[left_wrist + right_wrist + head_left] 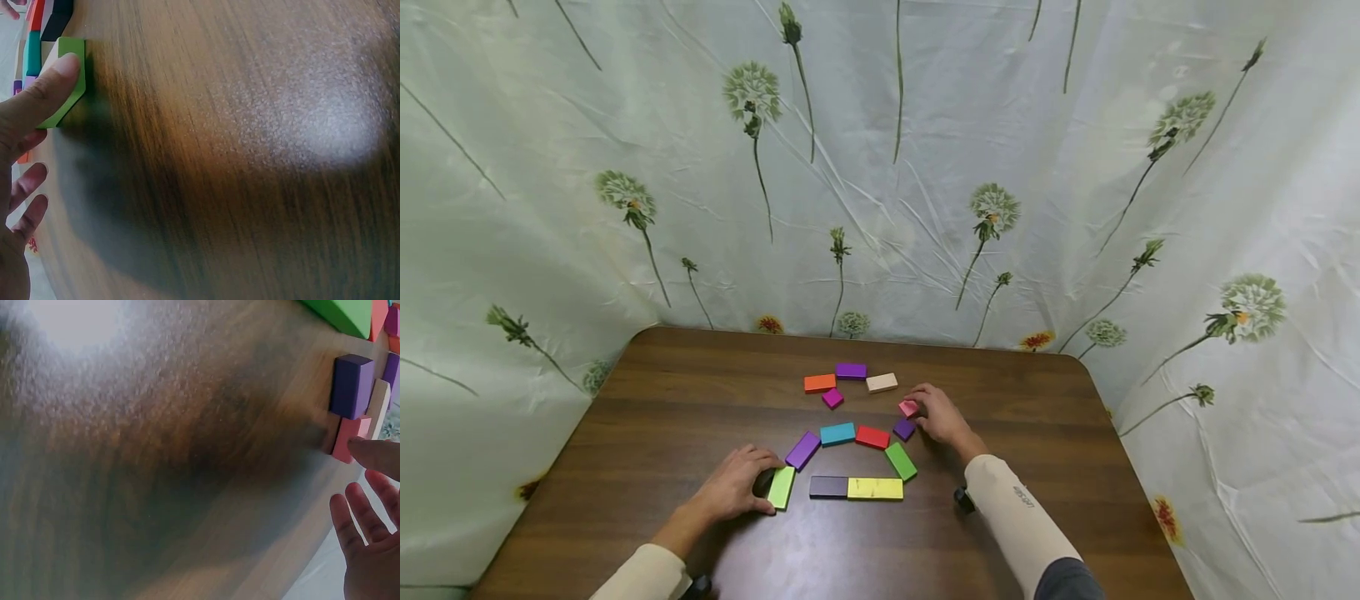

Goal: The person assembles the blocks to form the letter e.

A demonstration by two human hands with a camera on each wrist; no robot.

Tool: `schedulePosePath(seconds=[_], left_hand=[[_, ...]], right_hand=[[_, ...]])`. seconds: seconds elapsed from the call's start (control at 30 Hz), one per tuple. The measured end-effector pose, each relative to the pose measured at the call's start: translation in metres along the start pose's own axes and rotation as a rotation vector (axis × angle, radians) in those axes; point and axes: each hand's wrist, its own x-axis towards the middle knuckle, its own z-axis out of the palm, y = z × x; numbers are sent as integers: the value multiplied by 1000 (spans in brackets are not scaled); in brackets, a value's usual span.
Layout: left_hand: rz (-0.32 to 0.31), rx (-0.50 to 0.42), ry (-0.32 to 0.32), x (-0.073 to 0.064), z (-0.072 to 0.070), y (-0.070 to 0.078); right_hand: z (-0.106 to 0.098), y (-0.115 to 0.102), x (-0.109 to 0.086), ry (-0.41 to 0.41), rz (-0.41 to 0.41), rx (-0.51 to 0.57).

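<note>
My left hand (733,487) pinches a lime green block (781,488) by its two ends, thumb at the near end. In the left wrist view the thumb lies against this block (73,84) and the other fingers are spread off it. A purple block (803,450) adjoins its far end. Farther back, my right hand (942,417) pinches a small pink block (908,408) between thumb and forefinger; the forefinger's contact is partly hidden. Right beside it is a small dark purple block (904,429), touching or nearly touching the pink block (351,439) in the right wrist view.
Teal (837,434), red (872,437) and green (900,462) blocks continue the arc on the brown table (1000,392). Inside it lie dark grey (828,487) and yellow (876,489) blocks. Behind are orange (820,383), violet (852,372), beige (882,382) and magenta (832,398) blocks.
</note>
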Motion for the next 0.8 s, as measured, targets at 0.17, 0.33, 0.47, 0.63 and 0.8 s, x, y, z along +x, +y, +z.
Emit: schedulePosePath(seconds=[0.17,0.33,0.47,0.63,0.8], left_hand=[[-3,3,3,0,1,0],[-9,-1,-2,1,1,0],[-19,-3,-6,1,1,0],[0,0,7,1,1,0],[-2,-5,2,0,0,1]], right_hand=[[0,3,3,-53,6,-24],[2,3,5,-82,27,-25],[3,3,7,-82,27,-25],[3,1,9,-81,35,-29],[3,0,9,-83,70,-32]])
